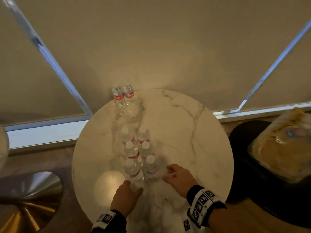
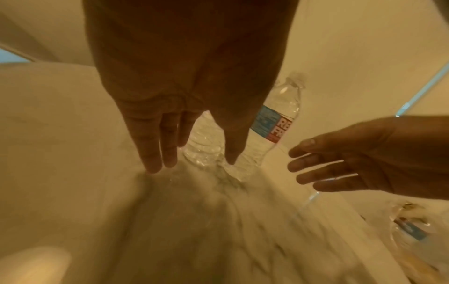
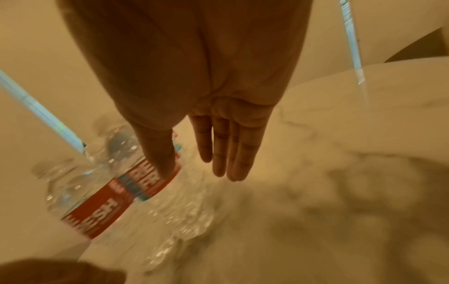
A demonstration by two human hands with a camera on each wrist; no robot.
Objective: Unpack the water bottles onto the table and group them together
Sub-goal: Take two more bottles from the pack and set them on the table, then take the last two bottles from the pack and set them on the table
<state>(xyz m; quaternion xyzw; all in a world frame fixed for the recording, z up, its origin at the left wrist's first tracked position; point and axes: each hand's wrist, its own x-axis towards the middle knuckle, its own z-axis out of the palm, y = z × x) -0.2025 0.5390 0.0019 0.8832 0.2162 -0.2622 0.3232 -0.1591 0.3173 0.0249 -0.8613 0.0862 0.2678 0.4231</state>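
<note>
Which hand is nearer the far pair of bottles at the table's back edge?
Right, slightly. The right hand and the left hand both sit at the near cluster, well short of the far pair; the left lies nearer the person.

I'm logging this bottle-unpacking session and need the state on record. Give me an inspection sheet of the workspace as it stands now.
Surface: round marble table, pale with grey veins; a bright light patch near its front left.
Job's things: six bottles upright in two close rows near the hands; far pair of bottles stands apart at the back edge.
Clutter: plastic-wrapped pack on a dark seat, right of the table.
Grip: left hand open, fingers straight by the nearest bottle's base; right hand open, beside the near right bottle. Neither holds anything.
Cables: nothing seen.
Surroundings: window blinds behind; metallic stool at left.
</note>
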